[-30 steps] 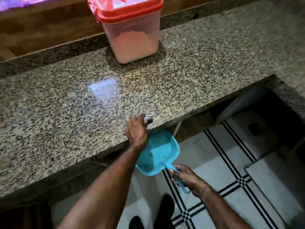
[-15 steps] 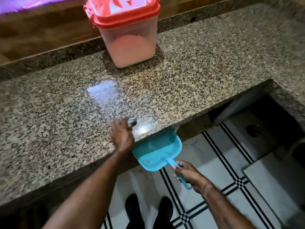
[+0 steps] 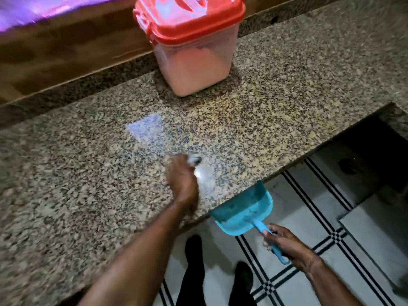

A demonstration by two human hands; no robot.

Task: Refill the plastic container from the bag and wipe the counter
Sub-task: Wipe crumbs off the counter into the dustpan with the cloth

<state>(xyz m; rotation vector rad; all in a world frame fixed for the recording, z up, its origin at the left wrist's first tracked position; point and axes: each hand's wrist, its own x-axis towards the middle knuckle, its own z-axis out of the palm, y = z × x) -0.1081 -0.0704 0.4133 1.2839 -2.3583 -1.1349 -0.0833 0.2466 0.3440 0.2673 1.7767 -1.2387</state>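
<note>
A clear plastic container (image 3: 194, 60) with a red lid stands at the back of the speckled granite counter (image 3: 66, 177), partly filled with pale powder. My left hand (image 3: 183, 182) rests on the counter near its front edge, blurred, closed around a small grey cloth (image 3: 195, 160) that peeks out past the fingers. My right hand (image 3: 284, 246) grips the handle of a blue dustpan (image 3: 245, 210), whose mouth sits just under the counter's front edge, right of my left hand. No bag is in view.
A wooden ledge (image 3: 66, 49) runs behind the counter. At the right the counter has a dark cut-out (image 3: 375, 155). Below lies a white tiled floor (image 3: 309, 288) with black stripes, and my feet (image 3: 194, 250) stand by the counter.
My left hand with the cloth has slid back from the counter's edge onto the surface, moving left and away. The dustpan has stayed under the edge in my right hand.
</note>
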